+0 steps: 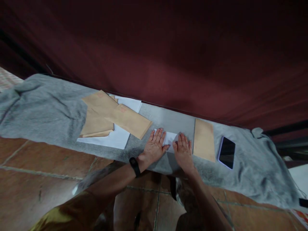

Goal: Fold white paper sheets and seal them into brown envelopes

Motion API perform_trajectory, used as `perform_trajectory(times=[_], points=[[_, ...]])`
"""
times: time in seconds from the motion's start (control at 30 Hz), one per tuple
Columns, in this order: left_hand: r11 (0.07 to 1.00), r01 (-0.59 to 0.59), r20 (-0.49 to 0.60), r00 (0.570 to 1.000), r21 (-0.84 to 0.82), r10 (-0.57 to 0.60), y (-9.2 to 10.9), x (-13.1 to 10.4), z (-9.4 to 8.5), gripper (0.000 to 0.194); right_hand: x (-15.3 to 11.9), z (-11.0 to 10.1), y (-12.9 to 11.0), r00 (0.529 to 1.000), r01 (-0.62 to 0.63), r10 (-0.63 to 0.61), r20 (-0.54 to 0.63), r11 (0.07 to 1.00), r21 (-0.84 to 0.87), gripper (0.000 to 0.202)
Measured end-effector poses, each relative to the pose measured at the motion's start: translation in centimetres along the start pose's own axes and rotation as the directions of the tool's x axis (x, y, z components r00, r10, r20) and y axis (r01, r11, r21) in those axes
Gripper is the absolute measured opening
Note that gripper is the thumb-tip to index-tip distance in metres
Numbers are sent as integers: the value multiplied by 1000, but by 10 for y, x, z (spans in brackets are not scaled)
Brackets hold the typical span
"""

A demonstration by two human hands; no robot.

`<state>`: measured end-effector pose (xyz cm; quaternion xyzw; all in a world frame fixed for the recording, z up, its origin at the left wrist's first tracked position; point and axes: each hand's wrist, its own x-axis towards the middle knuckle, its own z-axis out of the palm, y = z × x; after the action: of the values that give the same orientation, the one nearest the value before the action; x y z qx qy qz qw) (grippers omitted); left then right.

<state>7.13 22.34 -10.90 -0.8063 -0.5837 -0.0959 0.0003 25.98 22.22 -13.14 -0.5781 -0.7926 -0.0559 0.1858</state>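
Observation:
A small white paper (170,138) lies on the grey cloth (166,117), partly covered by both hands. My left hand (155,146) rests flat on its left part, fingers stretched out, with a black band on the wrist. On the right end of the paper lies my right hand (183,150), palm down with its fingers extended. Just right of that hand is a single brown envelope (204,139). Several brown envelopes (103,110) lie overlapping at the left, on top of larger white sheets (116,138).
A phone with a purple case (226,152) lies on the cloth at the right. Behind the cloth-covered surface hangs a dark red curtain (154,73). Brown floor tiles (43,157) show in front, below the cloth's edge.

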Motion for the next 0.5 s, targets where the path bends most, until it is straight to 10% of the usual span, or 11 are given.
perform_trajectory(times=[0.5], points=[[999, -40, -16, 999, -27, 39, 1, -1, 0, 61, 7, -1, -28, 985, 71, -79, 151, 996, 56, 56]])
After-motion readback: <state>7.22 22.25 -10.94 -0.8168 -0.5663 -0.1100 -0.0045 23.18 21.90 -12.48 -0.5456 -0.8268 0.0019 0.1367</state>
